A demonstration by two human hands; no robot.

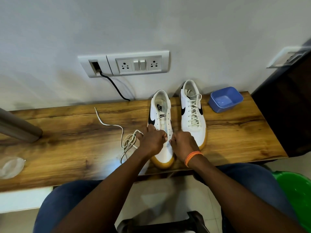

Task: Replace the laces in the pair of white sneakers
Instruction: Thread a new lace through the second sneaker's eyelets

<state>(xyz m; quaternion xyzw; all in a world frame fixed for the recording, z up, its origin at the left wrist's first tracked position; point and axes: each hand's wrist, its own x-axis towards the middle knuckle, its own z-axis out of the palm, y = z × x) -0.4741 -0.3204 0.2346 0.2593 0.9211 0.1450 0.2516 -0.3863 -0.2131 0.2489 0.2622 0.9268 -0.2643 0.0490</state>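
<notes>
Head view: the unlaced sneaker [161,121] sits toe toward the person on the desk [67,132], eyelets bare up by the tongue, w/ both hands bunched over its lower eyelets. Left hand [152,140] is curled tight, and the loose lace [117,130] runs out from under it to the left, so it looks to be gripping that lace, tho the actual pinch is hidden. Right hand [183,143] is also fisted just beside it; can't tell what it holds, prob the other lace end. The laced sneaker [192,111] stands just right of the first, touching or nearly so, fully strung.

Lace trails in a tangle of loops near the left wrist, then a long tail toward the wall. Farther right, a blue tub [226,99]; wall socket panel [134,63] and black cable [114,84] behind.

Risks, imo: the loops by the wrist could snag into a knot when pulled thru. Uneven pull would leave one end too short for the top eyelets. The lace could also twist flat-side-wrong in the eyelet since the hands block sight of it.
</notes>
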